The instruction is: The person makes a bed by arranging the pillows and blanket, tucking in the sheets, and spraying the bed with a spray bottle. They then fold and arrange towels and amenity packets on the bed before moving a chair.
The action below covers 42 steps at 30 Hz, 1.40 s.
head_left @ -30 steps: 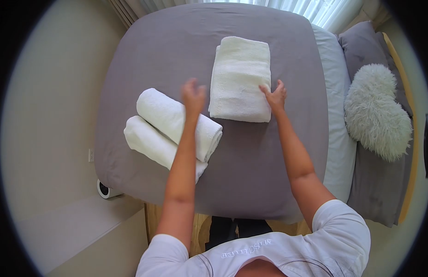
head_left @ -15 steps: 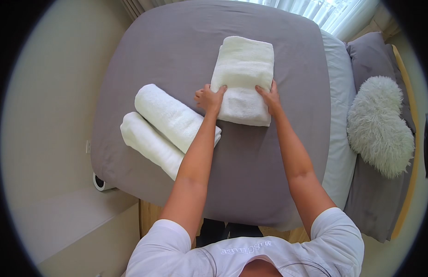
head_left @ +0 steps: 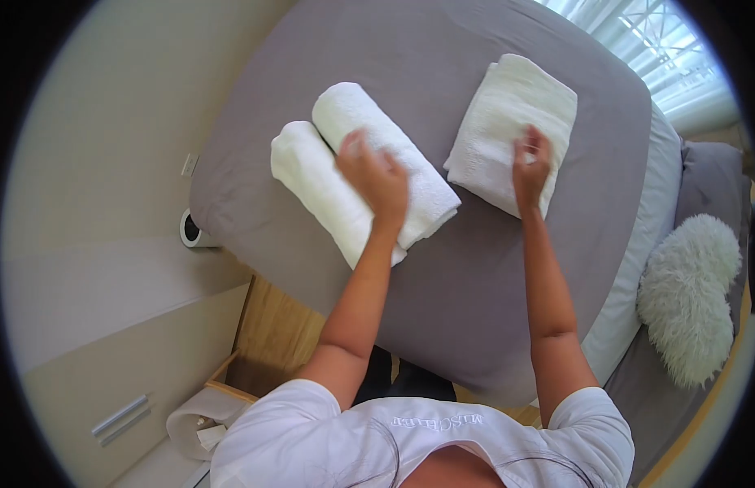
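Two rolled white towels lie side by side on the grey bedsheet: the upper roll point(head_left: 426, 183) and the lower roll point(head_left: 312, 175). Over them is my left hand point(head_left: 377, 179), blurred by motion, with its fingers apart and nothing in it; whether it touches the towels is unclear. A folded white towel point(head_left: 491, 122) lies flat to the right of the rolls. My right hand point(head_left: 532, 167) is above this folded towel, its fingers slightly curled and apart, holding nothing.
The grey-covered bed point(head_left: 491, 301) fills the middle. A fluffy white cushion point(head_left: 691, 293) and a grey pillow point(head_left: 711, 183) are at the right. A white round device point(head_left: 192, 230) stands by the left wall. Bottom left, a white bin point(head_left: 186, 423) stands near a drawer handle point(head_left: 120, 415).
My left hand has left the folded towel's edge and moved over the rolled towels. My right hand has let go of the folded towel's edge. The view has turned towards the left.
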Each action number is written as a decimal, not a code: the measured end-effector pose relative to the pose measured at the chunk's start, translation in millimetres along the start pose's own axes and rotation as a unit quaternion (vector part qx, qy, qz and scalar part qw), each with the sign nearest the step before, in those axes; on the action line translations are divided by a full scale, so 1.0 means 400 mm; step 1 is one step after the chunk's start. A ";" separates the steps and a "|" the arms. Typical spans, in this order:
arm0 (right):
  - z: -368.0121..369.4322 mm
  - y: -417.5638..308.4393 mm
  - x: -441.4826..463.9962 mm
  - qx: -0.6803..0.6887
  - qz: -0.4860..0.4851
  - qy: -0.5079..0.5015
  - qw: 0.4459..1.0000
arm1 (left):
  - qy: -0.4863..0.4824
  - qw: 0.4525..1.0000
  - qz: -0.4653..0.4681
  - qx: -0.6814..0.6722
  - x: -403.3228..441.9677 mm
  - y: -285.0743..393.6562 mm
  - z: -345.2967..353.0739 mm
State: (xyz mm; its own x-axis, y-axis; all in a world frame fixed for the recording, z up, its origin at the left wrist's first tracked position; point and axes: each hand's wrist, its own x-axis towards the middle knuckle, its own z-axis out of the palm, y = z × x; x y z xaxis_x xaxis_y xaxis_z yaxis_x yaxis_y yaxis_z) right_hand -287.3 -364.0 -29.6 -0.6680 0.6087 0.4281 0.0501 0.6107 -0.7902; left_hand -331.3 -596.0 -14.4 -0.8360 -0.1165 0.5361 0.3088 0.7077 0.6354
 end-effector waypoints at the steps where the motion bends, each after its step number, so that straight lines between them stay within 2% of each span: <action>1: 0.049 -0.040 -0.017 0.077 0.057 -0.097 0.991 | -0.004 0.990 -0.103 0.098 -0.002 -0.048 -0.020; 3: 0.148 -0.094 -0.041 0.171 0.107 -0.308 0.930 | -0.065 0.943 -0.235 0.228 -0.017 -0.176 -0.030; 4: 0.183 -0.129 -0.056 0.174 0.188 -0.376 0.890 | -0.062 0.942 -0.239 0.229 -0.007 -0.188 -0.052; 5: 0.231 -0.130 -0.054 0.123 0.246 -0.444 0.853 | -0.087 0.922 -0.323 0.196 0.004 -0.194 -0.074; 6: 0.260 -0.126 -0.048 0.124 0.243 -0.447 0.852 | -0.112 0.894 -0.403 0.161 0.021 -0.203 -0.100; 7: 0.284 -0.129 -0.045 0.153 0.312 -0.518 0.782 | -0.124 0.907 -0.396 0.074 0.004 -0.308 -0.095; 8: 0.299 -0.135 -0.045 0.179 0.376 -0.581 0.699 | -0.122 0.907 -0.396 0.074 0.018 -0.311 -0.122; 9: 0.307 -0.139 -0.048 0.198 0.390 -0.566 0.699 | -0.150 0.866 -0.468 -0.096 0.029 -0.311 -0.148; 10: 0.313 -0.148 -0.052 0.198 0.389 -0.568 0.698 | -0.173 0.793 -0.522 -0.263 0.035 -0.319 -0.166; 11: 0.315 -0.155 -0.057 0.204 0.390 -0.574 0.691 | -0.172 0.793 -0.522 -0.263 0.037 -0.327 -0.176; 13: 0.315 -0.165 -0.068 0.206 0.392 -0.581 0.682 | -0.165 0.738 -0.572 -0.317 0.033 -0.330 -0.190; 16: 0.314 -0.190 -0.084 0.210 0.378 -0.593 0.680 | -0.174 0.727 -0.581 -0.321 0.028 -0.316 -0.187; 18: 0.307 -0.217 -0.075 0.142 0.351 -0.607 0.699 | -0.176 0.728 -0.565 -0.347 0.024 -0.309 -0.184; 19: 0.300 -0.232 -0.074 0.141 0.351 -0.607 0.699 | -0.177 0.730 -0.550 -0.365 0.021 -0.305 -0.189; 21: 0.285 -0.264 -0.075 -0.011 0.283 -0.558 0.780 | -0.171 0.723 -0.548 -0.384 0.020 -0.294 -0.187; 22: 0.291 -0.250 -0.083 -0.010 0.287 -0.558 0.779 | -0.167 0.715 -0.546 -0.403 0.014 -0.285 -0.189; 23: 0.309 -0.224 -0.085 0.063 0.312 -0.576 0.753 | -0.168 0.716 -0.545 -0.402 0.006 -0.287 -0.182; 24: 0.319 -0.196 -0.092 0.135 0.335 -0.589 0.723 | -0.161 0.739 -0.521 -0.396 -0.006 -0.286 -0.175; 25: 0.317 -0.189 -0.106 0.135 0.337 -0.585 0.725 | -0.157 0.761 -0.494 -0.390 -0.023 -0.288 -0.162; 26: 0.315 -0.196 -0.118 0.190 0.352 -0.568 0.720 | -0.165 0.760 -0.491 -0.393 -0.040 -0.300 -0.150; 27: 0.308 -0.199 -0.122 0.244 0.365 -0.542 0.716 | -0.133 0.770 -0.478 -0.401 -0.052 -0.313 -0.142; 28: 0.295 -0.211 -0.122 0.160 0.408 -0.505 0.743 | -0.104 0.777 -0.464 -0.412 -0.056 -0.316 -0.136; 29: 0.272 -0.233 -0.105 0.165 0.436 -0.536 0.704 | -0.116 0.752 -0.491 -0.424 -0.053 -0.313 -0.148; 30: 0.285 -0.201 -0.112 0.233 0.449 -0.568 0.650 | -0.128 0.727 -0.518 -0.432 -0.049 -0.319 -0.166; 31: 0.245 -0.233 -0.117 0.294 0.508 -0.564 0.581 | -0.142 0.695 -0.547 -0.445 -0.044 -0.329 -0.181; 32: 0.232 -0.232 -0.129 0.332 0.544 -0.549 0.542 | -0.155 0.662 -0.577 -0.452 -0.042 -0.340 -0.197; 35: 0.168 -0.257 -0.142 0.362 0.552 -0.500 0.560 | -0.158 0.664 -0.569 -0.459 -0.067 -0.326 -0.218; 37: 0.084 -0.274 -0.144 0.457 0.435 -0.436 0.642 | -0.123 0.754 -0.527 -0.373 -0.087 -0.293 -0.212; 38: 0.039 -0.278 -0.141 0.458 0.433 -0.432 0.645 | -0.127 0.754 -0.524 -0.375 -0.090 -0.300 -0.203; 42: -0.166 -0.274 -0.124 0.495 0.448 -0.191 0.720 | -0.134 0.765 -0.522 -0.352 -0.085 -0.315 -0.181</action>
State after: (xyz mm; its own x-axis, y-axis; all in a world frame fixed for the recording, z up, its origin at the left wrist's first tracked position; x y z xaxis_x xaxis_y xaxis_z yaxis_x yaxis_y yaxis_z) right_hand -210.5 -427.7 64.8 -0.8611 0.2348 -0.4509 0.1608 -0.7155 -0.6798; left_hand -308.9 -731.7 -72.6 -0.8278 -0.1481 -0.5412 -0.5019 -0.2357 0.8322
